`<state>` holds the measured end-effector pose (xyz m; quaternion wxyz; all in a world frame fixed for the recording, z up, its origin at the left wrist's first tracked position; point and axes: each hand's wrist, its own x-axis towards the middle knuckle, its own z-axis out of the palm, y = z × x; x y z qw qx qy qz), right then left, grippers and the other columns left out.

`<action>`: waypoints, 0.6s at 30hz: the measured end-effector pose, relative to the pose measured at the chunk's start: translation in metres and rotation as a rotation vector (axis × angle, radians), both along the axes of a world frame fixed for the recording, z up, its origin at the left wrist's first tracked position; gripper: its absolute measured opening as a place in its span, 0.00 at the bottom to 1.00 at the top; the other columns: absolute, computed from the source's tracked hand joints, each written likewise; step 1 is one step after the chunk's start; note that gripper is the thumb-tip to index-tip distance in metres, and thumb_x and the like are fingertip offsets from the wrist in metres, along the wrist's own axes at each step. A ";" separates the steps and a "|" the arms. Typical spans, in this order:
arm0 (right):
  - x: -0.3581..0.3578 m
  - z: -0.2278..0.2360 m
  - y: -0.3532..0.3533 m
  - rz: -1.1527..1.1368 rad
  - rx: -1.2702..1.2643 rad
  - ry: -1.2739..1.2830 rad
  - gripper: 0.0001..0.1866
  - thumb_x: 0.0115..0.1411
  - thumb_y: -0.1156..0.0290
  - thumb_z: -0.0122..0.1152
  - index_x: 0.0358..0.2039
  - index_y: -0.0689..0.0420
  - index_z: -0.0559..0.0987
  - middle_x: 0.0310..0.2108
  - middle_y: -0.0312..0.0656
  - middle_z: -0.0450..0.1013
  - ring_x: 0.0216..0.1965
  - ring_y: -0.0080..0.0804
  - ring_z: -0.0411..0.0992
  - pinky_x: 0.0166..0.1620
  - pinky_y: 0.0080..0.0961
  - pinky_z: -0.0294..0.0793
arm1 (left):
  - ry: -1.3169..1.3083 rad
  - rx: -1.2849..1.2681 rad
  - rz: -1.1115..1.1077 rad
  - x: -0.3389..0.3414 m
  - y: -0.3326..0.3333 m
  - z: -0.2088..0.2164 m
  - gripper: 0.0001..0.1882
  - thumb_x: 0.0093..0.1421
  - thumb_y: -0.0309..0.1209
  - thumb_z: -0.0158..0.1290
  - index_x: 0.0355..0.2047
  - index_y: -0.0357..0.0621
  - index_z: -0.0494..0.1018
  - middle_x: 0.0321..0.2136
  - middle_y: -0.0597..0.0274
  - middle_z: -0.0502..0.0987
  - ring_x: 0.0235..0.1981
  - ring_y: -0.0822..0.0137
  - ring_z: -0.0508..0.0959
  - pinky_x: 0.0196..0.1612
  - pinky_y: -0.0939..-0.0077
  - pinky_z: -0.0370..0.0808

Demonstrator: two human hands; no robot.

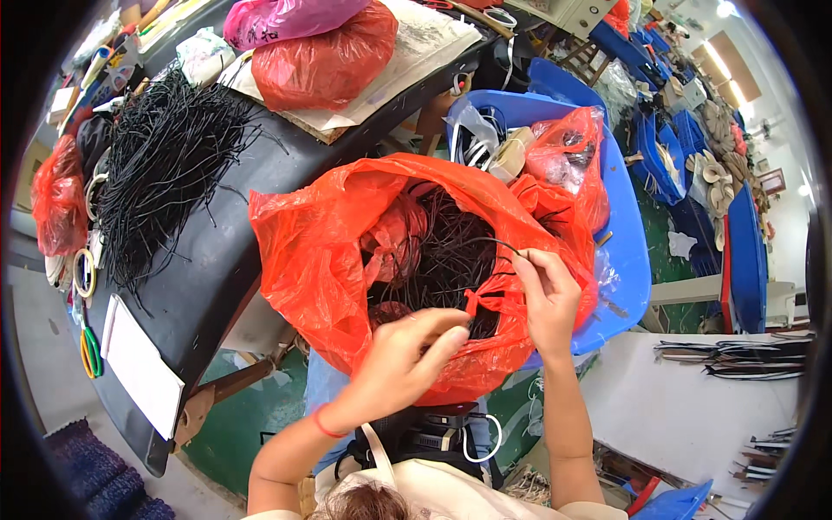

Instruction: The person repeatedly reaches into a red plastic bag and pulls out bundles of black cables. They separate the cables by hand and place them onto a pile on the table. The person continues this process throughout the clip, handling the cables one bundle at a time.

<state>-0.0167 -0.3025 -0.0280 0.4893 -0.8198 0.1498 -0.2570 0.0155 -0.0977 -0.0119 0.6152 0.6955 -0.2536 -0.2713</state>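
Note:
A large red plastic bag [312, 251] stands with its mouth spread wide in front of me. Inside it lies a tangled heap of thin black cords [451, 243]. At the bag's right side my right hand [549, 299] pinches one black cord [496, 242] between thumb and fingertips, the cord arching left over the heap. My left hand [400, 357] is over the bag's near rim, its thumb and forefinger tips close together; whatever lies between them is too small to make out. A knotted strip of red plastic [488, 301] is just beyond those fingertips.
Under and behind the bag is a blue plastic tub [637, 269] holding smaller bags. On the dark table [225, 238] at left lie a bundle of black cords [165, 165], a white sheet [141, 368] and scissors [90, 351]. A white surface [667, 407] with dark strips is at right.

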 end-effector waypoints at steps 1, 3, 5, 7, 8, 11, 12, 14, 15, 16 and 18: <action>-0.004 0.011 0.009 0.034 -0.082 -0.023 0.05 0.53 0.80 0.60 0.32 0.64 0.78 0.29 0.44 0.74 0.28 0.30 0.73 0.33 0.22 0.71 | 0.296 -0.098 -0.034 -0.011 -0.009 -0.018 0.22 0.66 0.41 0.41 0.48 0.31 0.68 0.40 0.51 0.76 0.41 0.65 0.77 0.48 0.74 0.72; -0.017 0.024 0.025 0.093 -0.245 -0.072 0.06 0.52 0.81 0.60 0.33 0.62 0.78 0.29 0.44 0.74 0.29 0.33 0.73 0.34 0.23 0.72 | 1.068 -0.232 -0.010 -0.016 -0.031 -0.021 0.34 0.66 0.53 0.32 0.50 0.30 0.66 0.43 0.51 0.75 0.46 0.62 0.75 0.54 0.69 0.69; -0.037 0.027 0.040 0.228 -0.386 -0.129 0.09 0.49 0.83 0.60 0.33 0.62 0.77 0.30 0.43 0.74 0.30 0.37 0.73 0.35 0.26 0.73 | 1.384 -0.712 -0.151 -0.008 -0.036 -0.042 0.36 0.64 0.57 0.30 0.50 0.34 0.66 0.44 0.55 0.74 0.49 0.61 0.73 0.54 0.65 0.68; -0.055 0.018 0.053 0.362 -0.504 -0.157 0.12 0.47 0.83 0.61 0.34 0.61 0.77 0.33 0.43 0.74 0.33 0.38 0.73 0.36 0.27 0.74 | 1.401 -0.618 0.110 -0.004 -0.042 -0.039 0.29 0.65 0.52 0.35 0.49 0.37 0.67 0.41 0.57 0.76 0.45 0.62 0.75 0.51 0.67 0.70; -0.063 0.012 0.058 0.392 -0.497 -0.143 0.13 0.47 0.83 0.61 0.35 0.61 0.76 0.34 0.43 0.74 0.34 0.38 0.73 0.36 0.28 0.74 | 1.338 -0.623 0.122 -0.003 -0.039 -0.042 0.22 0.66 0.44 0.39 0.47 0.38 0.68 0.33 0.63 0.76 0.38 0.65 0.77 0.46 0.70 0.73; -0.080 -0.004 0.068 0.437 -0.464 -0.152 0.15 0.45 0.83 0.63 0.36 0.62 0.75 0.39 0.43 0.73 0.37 0.38 0.72 0.38 0.28 0.74 | 1.271 -0.557 0.222 -0.005 -0.032 -0.038 0.16 0.67 0.38 0.40 0.44 0.37 0.67 0.19 0.72 0.63 0.25 0.75 0.69 0.33 0.79 0.71; -0.084 -0.008 0.069 0.436 -0.450 -0.160 0.15 0.45 0.83 0.63 0.36 0.62 0.75 0.39 0.43 0.73 0.37 0.37 0.72 0.38 0.28 0.74 | 1.259 -0.567 0.236 -0.007 -0.032 -0.038 0.16 0.67 0.38 0.39 0.43 0.37 0.67 0.19 0.73 0.62 0.23 0.76 0.67 0.30 0.81 0.69; -0.086 -0.009 0.068 0.436 -0.446 -0.154 0.15 0.45 0.82 0.64 0.37 0.62 0.75 0.40 0.44 0.72 0.37 0.37 0.72 0.39 0.28 0.74 | 1.222 -0.589 0.268 -0.010 -0.033 -0.035 0.15 0.68 0.37 0.39 0.43 0.37 0.67 0.18 0.73 0.60 0.20 0.78 0.63 0.24 0.84 0.64; -0.087 -0.009 0.068 0.452 -0.455 -0.143 0.15 0.45 0.82 0.64 0.37 0.63 0.75 0.40 0.44 0.72 0.37 0.37 0.72 0.39 0.28 0.75 | 1.219 -0.604 0.266 -0.009 -0.031 -0.036 0.15 0.68 0.37 0.39 0.42 0.37 0.67 0.18 0.74 0.59 0.19 0.79 0.61 0.23 0.84 0.62; -0.089 -0.009 0.067 0.466 -0.470 -0.130 0.15 0.45 0.82 0.64 0.37 0.63 0.75 0.39 0.44 0.73 0.37 0.38 0.73 0.38 0.28 0.75 | 1.219 -0.622 0.258 -0.007 -0.031 -0.038 0.15 0.68 0.37 0.38 0.41 0.37 0.67 0.18 0.74 0.59 0.18 0.80 0.59 0.21 0.85 0.59; -0.087 -0.004 0.065 0.514 -0.483 -0.096 0.15 0.46 0.83 0.63 0.37 0.66 0.76 0.37 0.45 0.74 0.34 0.38 0.74 0.37 0.27 0.76 | 1.219 -0.648 0.251 -0.006 -0.029 -0.036 0.15 0.68 0.37 0.38 0.39 0.37 0.67 0.17 0.74 0.57 0.16 0.81 0.54 0.18 0.87 0.54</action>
